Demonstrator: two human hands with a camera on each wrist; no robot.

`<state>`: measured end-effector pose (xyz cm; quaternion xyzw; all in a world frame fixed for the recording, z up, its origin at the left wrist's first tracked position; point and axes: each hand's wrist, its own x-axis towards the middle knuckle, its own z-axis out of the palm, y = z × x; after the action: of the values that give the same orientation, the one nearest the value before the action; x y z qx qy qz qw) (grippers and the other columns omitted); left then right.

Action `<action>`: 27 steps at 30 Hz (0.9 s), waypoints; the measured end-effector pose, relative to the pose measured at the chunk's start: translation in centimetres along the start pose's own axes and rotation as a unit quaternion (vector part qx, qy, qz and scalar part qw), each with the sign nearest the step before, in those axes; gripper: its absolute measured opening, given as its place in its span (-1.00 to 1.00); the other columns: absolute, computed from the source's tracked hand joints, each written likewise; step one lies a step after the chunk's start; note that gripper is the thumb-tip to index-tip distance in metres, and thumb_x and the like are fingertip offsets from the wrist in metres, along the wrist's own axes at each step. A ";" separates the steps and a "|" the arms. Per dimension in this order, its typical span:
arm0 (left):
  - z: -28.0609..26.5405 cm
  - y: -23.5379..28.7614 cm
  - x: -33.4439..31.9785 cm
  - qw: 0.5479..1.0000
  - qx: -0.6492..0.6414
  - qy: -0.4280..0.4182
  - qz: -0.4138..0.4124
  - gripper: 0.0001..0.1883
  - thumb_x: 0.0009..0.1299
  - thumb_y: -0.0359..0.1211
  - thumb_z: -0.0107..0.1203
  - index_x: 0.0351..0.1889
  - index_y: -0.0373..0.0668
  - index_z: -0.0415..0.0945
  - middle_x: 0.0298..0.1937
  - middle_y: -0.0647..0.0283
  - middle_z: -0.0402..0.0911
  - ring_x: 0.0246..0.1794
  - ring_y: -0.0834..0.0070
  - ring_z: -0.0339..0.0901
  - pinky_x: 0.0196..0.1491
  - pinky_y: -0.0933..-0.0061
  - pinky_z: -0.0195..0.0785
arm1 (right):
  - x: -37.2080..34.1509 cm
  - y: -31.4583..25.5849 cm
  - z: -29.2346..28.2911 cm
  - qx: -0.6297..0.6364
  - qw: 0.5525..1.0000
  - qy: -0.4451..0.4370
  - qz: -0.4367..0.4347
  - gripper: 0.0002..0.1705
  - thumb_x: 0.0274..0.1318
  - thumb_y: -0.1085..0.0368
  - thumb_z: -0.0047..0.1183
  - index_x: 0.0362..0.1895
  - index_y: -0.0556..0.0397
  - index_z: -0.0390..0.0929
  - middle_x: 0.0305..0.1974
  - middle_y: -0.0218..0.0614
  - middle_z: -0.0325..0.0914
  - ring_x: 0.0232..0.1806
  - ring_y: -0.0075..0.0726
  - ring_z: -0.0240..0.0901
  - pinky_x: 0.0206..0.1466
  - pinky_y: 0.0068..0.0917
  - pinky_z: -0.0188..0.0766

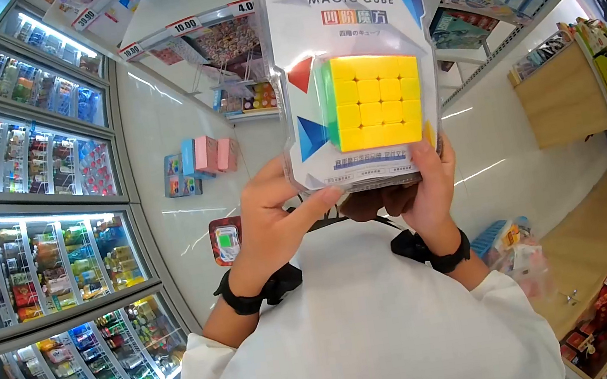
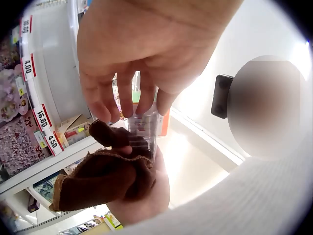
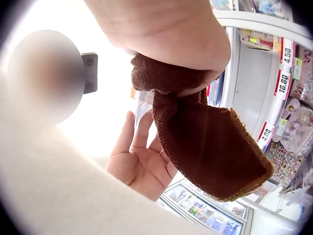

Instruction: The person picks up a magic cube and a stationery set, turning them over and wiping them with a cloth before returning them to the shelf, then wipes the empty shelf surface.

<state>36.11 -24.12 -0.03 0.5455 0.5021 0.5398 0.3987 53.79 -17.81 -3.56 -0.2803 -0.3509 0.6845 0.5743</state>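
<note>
A 4x4 puzzle cube with a yellow front face sits in a clear blister pack with a printed "Magic Cube" card, upright before the chest. My left hand grips its lower left edge, thumb across the bottom front. At the lower right corner my right hand pinches the same pack, thumb on its front. A bunched brown cloth hangs from the right hand's fingers, under the pack. In the left wrist view the left fingers curl at the clear plastic, above the brown cloth.
Lit drink fridges line the left side. Blue and pink boxes and another packaged cube lie low on the left. Price-tagged shelves stand ahead, a wooden counter at right, with a plastic bag near it.
</note>
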 end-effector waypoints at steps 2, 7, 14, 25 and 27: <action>0.0 0.0 0.0 1.000 0.009 0.001 0.000 -0.78 0.22 -0.45 0.24 -0.18 -0.31 0.63 -0.07 0.13 0.60 -0.08 0.40 0.51 -0.02 0.46 0.31 | -0.2 -0.1 -0.1 -0.010 1.000 -0.004 -0.001 -0.57 0.22 0.16 0.03 0.00 0.26 0.37 -0.19 -0.21 0.54 -0.27 -0.49 0.47 -0.20 -0.50 0.45; -0.4 0.0 -0.4 1.000 -0.014 -0.016 -0.019 -0.76 0.24 -0.44 0.23 -0.14 -0.31 0.62 -0.05 0.14 0.59 -0.07 0.41 0.50 -0.01 0.45 0.31 | -0.5 0.2 -0.3 -0.027 0.999 -0.025 0.005 -0.53 0.21 0.21 -0.07 0.10 0.24 0.23 -0.12 -0.11 0.51 -0.23 -0.33 0.56 -0.24 -0.44 0.56; -1.2 0.6 -1.2 0.997 -0.026 -0.046 -0.063 -0.78 0.30 -0.41 0.19 -0.13 -0.31 0.61 -0.03 0.13 0.57 -0.06 0.45 0.48 0.01 0.46 0.31 | -1.3 0.5 0.1 -0.031 0.999 -0.026 0.011 -0.47 0.21 0.22 -0.04 0.19 0.17 0.15 -0.05 -0.10 0.45 -0.13 -0.26 0.53 -0.14 -0.37 0.54; -3.1 -1.6 -0.3 0.979 -0.125 -0.091 -0.129 -0.61 0.38 -0.35 0.10 0.13 -0.31 0.41 0.02 0.22 0.54 -0.01 0.52 0.45 0.06 0.43 0.31 | -1.7 -0.3 2.5 -0.046 0.996 -0.075 -0.017 -0.70 0.20 0.32 0.01 -0.02 0.19 0.35 -0.29 -0.28 0.46 -0.44 -0.53 0.38 -0.40 -0.54 0.36; -2.7 -1.5 0.0 0.983 -0.117 -0.066 -0.128 -0.55 0.37 -0.35 0.10 0.20 -0.29 0.34 0.08 0.20 0.50 0.02 0.51 0.43 0.06 0.42 0.31 | -1.2 1.1 1.9 -0.118 0.988 -0.061 -0.081 -0.77 0.17 0.35 0.04 -0.13 0.19 0.40 -0.34 -0.27 0.43 -0.46 -0.49 0.35 -0.42 -0.52 0.31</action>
<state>33.26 -24.14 -1.25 0.4608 0.4736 0.5022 0.5578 51.90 -19.42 -3.36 -0.2746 -0.4848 0.6053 0.5685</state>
